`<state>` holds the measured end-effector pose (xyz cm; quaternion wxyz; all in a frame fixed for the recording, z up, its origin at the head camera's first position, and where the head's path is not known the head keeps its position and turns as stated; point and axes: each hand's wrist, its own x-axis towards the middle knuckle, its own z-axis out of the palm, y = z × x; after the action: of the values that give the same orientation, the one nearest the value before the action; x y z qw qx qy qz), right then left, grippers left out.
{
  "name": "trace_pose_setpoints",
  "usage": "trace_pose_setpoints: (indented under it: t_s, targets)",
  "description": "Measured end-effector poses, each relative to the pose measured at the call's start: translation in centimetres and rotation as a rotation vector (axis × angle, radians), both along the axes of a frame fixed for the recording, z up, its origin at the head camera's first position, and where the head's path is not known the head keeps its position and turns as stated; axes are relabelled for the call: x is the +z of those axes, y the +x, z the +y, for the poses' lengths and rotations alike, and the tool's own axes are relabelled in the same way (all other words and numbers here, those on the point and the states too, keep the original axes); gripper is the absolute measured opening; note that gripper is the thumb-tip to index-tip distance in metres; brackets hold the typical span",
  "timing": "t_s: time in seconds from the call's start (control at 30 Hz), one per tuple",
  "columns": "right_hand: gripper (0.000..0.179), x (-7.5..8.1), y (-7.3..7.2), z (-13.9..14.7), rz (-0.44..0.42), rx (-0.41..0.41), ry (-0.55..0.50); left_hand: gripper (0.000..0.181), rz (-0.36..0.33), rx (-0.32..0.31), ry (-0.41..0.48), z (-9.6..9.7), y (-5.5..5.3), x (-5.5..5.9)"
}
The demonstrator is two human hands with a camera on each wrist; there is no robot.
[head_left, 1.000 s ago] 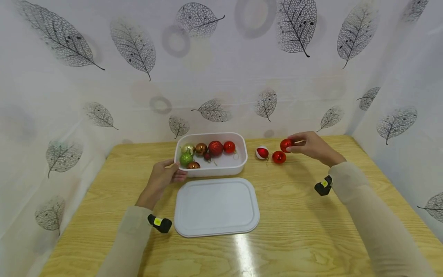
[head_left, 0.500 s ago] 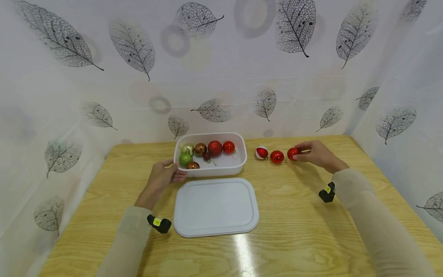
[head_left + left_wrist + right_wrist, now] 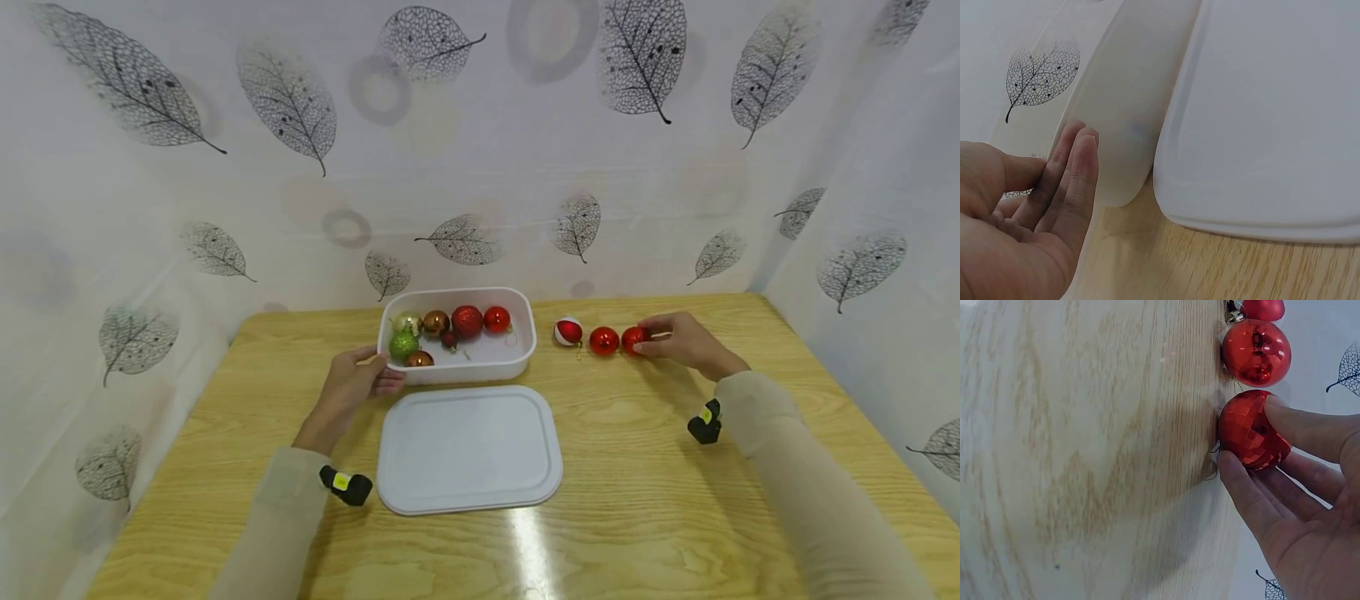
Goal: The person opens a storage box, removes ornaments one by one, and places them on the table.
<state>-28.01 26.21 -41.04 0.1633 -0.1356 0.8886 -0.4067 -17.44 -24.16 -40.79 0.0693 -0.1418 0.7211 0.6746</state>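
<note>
My left hand (image 3: 352, 379) grips the front left corner of a white plastic box (image 3: 480, 367), thumb at the rim and fingers along the outer wall. Inside the box lie several Christmas baubles: gold, brown, a green one (image 3: 403, 345), and red ones. In my right hand (image 3: 686, 340) a red faceted bauble (image 3: 1247, 431) is pinched between thumb and fingers, down at the table top. Just left of it sits a shiny red bauble (image 3: 604, 341), and beyond that a red and white bauble (image 3: 567, 332) with a gold hanger.
A white lid (image 3: 469, 450) lies flat on the wooden table (image 3: 637, 500) in front of the box. Leaf-printed white sheeting (image 3: 480, 183) stands behind the table and along both sides.
My right hand has lowered the faceted red bauble from above the shiny one to the table at its right, then closer beside it. The left hand stays on the box.
</note>
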Motion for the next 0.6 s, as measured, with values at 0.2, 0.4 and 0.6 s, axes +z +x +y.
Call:
trace_pose_setpoints:
  t_s: [0.2, 0.4, 0.6]
  targets:
    - [0.059, 0.6, 0.4, 0.0, -0.002, -0.016, 0.016, 0.048, -0.005, 0.0, -0.016, 0.1, 0.0, 0.2]
    - [0.06, 1.0, 0.5, 0.2, -0.008, -0.015, 0.007, 0.048, -0.004, -0.003, -0.023, 0.1, 0.1, 0.3]
    - [0.062, 1.6, 0.6, 0.4, -0.008, -0.008, -0.004, 0.047, 0.0, -0.005, -0.016, 0.1, 0.0, 0.2]
